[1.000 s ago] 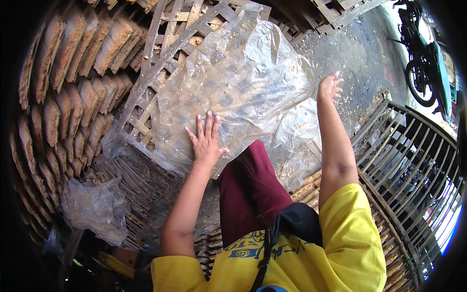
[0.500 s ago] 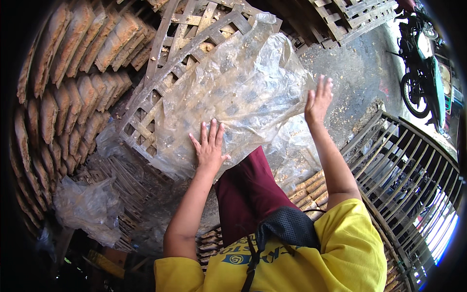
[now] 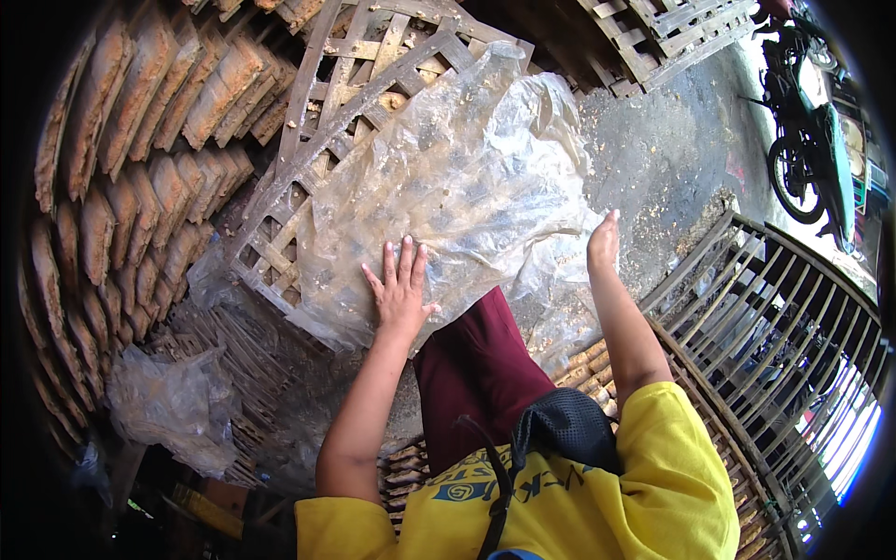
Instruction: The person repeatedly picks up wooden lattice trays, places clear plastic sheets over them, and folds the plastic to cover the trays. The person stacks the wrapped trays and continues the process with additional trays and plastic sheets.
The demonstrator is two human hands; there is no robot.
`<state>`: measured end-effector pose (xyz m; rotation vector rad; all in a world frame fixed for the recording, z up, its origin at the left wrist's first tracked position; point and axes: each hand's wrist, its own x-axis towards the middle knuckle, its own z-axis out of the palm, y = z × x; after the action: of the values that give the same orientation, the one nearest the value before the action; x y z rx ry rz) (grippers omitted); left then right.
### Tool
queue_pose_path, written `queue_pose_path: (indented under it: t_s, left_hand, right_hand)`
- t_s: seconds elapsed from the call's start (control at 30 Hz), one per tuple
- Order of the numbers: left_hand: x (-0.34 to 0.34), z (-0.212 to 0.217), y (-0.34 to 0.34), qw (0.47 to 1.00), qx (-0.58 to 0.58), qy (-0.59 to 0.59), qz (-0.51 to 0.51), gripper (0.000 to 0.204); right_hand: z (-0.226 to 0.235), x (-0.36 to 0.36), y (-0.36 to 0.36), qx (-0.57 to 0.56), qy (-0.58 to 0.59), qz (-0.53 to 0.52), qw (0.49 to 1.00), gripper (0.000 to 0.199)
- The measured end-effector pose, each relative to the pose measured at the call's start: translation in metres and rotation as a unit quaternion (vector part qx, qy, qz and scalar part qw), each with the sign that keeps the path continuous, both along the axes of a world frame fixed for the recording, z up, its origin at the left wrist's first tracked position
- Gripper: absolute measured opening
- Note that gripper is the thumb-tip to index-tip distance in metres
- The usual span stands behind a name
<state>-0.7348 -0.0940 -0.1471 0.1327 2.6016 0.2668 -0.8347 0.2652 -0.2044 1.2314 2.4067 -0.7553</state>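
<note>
A crumpled, clear plastic sheet [image 3: 448, 187], dusted with crumbs, covers much of a wooden lattice rack [image 3: 266, 247] in front of me. My left hand [image 3: 401, 297] lies flat on the sheet's near part, fingers spread and palm down. At the sheet's right edge is my right hand [image 3: 604, 245], seen side-on with its fingers stretched out together. Its palm side is hidden, and I cannot tell how firmly it touches the plastic. Slats of the rack show along the sheet's left and far sides.
Rows of brownish slabs [image 3: 168, 196] stand stacked at the left. Below them hangs another bundle of clear plastic [image 3: 173, 401]. A slatted wooden frame [image 3: 756, 345] stands at the right, and a motorcycle [image 3: 807, 140] is farther off. Crumbs litter the concrete floor [image 3: 644, 140].
My right hand has come down from above the sheet's right edge and turned side-on. The plastic's right side has drawn in and bunched up. My left hand has barely moved.
</note>
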Motion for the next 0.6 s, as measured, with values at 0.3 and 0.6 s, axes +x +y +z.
queue_pose_path:
  t_s: [0.3,0.6]
  left_hand:
    - [0.005,-0.002,-0.005,1.000,0.016,-0.011,0.002,0.123]
    - [0.004,0.005,0.002,0.999,0.035,0.018,0.014,0.125]
  right_hand:
    - [0.045,-0.038,-0.063,0.022,0.139,0.353,0.925,0.056]
    - [0.046,-0.039,-0.055,-0.008,0.074,0.265,0.961,0.053]
